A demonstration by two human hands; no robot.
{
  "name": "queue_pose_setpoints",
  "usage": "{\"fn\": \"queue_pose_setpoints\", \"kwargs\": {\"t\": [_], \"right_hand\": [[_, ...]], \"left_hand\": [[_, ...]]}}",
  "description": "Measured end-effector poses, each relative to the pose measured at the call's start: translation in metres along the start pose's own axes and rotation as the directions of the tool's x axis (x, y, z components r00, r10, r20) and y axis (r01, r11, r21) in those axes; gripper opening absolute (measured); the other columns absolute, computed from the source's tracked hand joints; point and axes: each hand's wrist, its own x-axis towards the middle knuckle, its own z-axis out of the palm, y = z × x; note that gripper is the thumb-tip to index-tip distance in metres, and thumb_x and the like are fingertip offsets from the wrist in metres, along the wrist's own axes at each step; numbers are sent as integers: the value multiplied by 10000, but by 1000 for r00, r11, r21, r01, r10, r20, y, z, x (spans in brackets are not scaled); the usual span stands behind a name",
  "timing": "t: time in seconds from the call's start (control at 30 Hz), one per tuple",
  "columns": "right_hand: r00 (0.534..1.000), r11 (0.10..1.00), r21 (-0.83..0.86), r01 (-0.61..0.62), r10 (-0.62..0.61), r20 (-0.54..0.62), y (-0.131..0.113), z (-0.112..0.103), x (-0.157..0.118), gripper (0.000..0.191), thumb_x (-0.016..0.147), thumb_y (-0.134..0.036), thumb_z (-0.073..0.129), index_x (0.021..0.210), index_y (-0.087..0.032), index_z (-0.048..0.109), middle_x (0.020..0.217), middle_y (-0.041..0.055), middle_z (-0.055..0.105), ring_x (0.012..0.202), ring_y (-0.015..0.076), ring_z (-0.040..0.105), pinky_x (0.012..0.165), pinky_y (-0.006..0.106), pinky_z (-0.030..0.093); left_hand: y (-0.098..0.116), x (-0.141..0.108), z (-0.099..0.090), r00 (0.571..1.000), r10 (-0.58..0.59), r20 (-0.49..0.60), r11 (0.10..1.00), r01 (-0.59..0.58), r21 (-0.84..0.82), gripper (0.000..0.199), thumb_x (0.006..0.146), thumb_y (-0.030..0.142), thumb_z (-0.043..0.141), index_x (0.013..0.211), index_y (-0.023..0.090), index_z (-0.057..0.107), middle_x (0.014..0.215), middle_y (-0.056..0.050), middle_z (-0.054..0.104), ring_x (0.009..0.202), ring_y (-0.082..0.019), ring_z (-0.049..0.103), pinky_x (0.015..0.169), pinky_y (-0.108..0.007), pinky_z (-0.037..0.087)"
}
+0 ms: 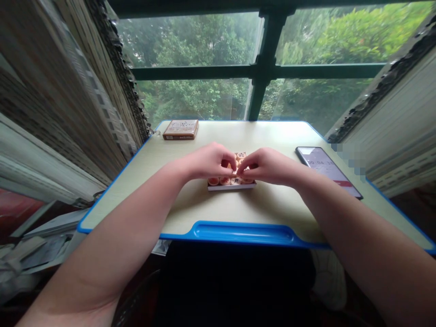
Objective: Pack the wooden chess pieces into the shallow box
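Note:
A shallow box [231, 187] holds several round wooden xiangqi pieces [236, 180], with red or dark characters on their faces. Over its middle, my left hand [214, 160] bends in from the left, thumb and index finger curled together at the pieces. My right hand [267, 165] mirrors it from the right, its thumb and finger pinched close to the left fingertips. A pale xiangqi piece appears to sit between the fingertips of both hands, mostly covered by them. The hands also hide the box's left and right parts.
A brown printed box lid [180, 130] lies at the table's back left. On the right, a phone [329, 170] showing a timer lies beside my right forearm. The pale table [218, 209] has a blue edge and a front groove. Curtains flank the window behind.

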Motion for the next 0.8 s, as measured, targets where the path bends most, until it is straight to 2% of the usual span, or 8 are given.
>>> {"fn": "queue_pose_setpoints", "kwargs": {"t": [0.2,0.43,0.67,0.8], "right_hand": [[998,991,-127,41,-35,53,-6,-3,-10,256,752,-298,531,775,-186,760,614,14,667,522,106,490,521,238,317],[998,968,-241,70,-66,26,-12,-4,-12,240,735,-329,565,830,-233,763,662,22,693,539,121,523,533,235,323],[996,957,-277,84,-79,28,-10,-2,-11,259,750,-316,540,868,-253,762,707,23,710,580,134,555,549,240,329],[995,955,-280,99,-94,30,-7,0,-10,255,753,-290,529,860,-278,760,730,15,714,583,133,552,546,243,325]], "left_hand": [[10,-6,-5,992,-43,120,997,36,62,274,685,242,540,823,126,746,556,-2,616,502,-84,474,486,-198,296],[13,-5,-3,981,-21,194,992,-3,124,334,745,334,490,761,118,744,552,-4,581,506,-82,433,509,-219,280],[11,-3,-1,980,2,201,998,-15,65,314,739,315,498,702,101,725,528,2,547,509,-78,414,510,-211,283],[10,-3,-1,989,1,147,999,-6,32,284,715,275,516,764,105,737,545,0,581,514,-83,448,503,-199,302]]}}
